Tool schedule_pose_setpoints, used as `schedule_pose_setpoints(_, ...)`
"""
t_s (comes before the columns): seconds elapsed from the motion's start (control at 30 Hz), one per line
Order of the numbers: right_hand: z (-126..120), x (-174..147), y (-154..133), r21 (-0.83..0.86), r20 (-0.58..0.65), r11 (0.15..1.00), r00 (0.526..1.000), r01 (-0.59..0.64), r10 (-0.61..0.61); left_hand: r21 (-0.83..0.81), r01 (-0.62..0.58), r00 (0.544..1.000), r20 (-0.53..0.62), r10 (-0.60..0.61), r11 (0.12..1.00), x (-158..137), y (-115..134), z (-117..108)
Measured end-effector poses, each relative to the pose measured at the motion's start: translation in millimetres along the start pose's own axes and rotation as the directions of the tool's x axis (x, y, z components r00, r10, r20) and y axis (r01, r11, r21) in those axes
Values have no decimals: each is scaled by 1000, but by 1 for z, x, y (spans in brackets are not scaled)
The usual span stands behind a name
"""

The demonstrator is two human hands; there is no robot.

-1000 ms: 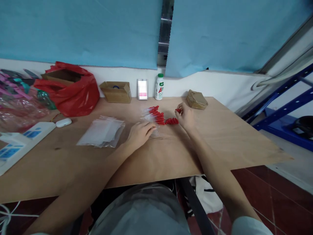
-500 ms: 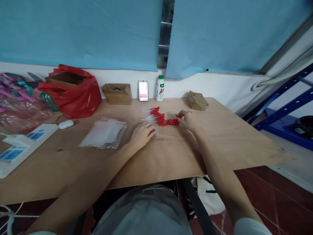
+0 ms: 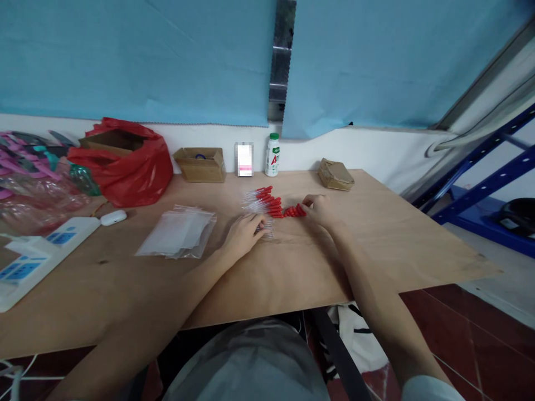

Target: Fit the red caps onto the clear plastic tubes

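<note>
Head view: the left hand (image 3: 243, 233) lies low over thin clear rods (image 3: 269, 229), fingers curled and thumb near their tips; whether they grip a rod, I cannot tell. The right hand (image 3: 320, 209) has its fingertips bent at the nearest end of the clustered red pieces (image 3: 294, 211), seemingly touching, though a firm pinch can't be made out. Just beyond the left fingers lies a fan of red-ended clear sticks (image 3: 274, 206); clear plastic bags (image 3: 178, 231) lie well to their left. Likeliest trouble: the left knuckles, being so close, could brush the fan and skew it; rods could roll on the tabletop (image 3: 271, 278) if nudged, and a careless right fingertip might scatter the red pieces
</note>
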State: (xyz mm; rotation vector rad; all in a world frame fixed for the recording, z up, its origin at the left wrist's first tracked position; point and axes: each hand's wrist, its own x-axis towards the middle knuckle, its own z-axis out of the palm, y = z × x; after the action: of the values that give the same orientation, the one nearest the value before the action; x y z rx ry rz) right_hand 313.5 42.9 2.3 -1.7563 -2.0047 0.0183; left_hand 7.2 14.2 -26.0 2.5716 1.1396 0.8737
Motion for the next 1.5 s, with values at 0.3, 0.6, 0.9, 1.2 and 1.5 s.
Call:
schedule_pose_setpoints(0.3, -6, -2, -12, -19, -14, 999, 999, -51, 51, 43, -27, 1000, -13, 28, 999, 1, 6, -5)
schedule_pose_setpoints(0.6, 9, -4, -28, -30, -95, 983, 978, 182, -184, 7, -18, 998, -52, 18, 1000, 0, 7, -7)
schedule_pose_setpoints(0.9, 29, -5, -60, -145, -23, 942, 950, 304, -310, 9, -24, 994, -109, 25, 1000, -1, 6, -8)
schedule_pose_setpoints(1.2, 18, -9, -66, -67, -117, 903, 896, 424, -429, 40, 16, 979, -203, -7, 999, -2, 11, -16)
schedule_pose_setpoints(1.5, 16, -20, -81, 153, -286, 741, 747, 654, -600, 179, -19, 982, -182, 52, 984, 1, 7, -16)
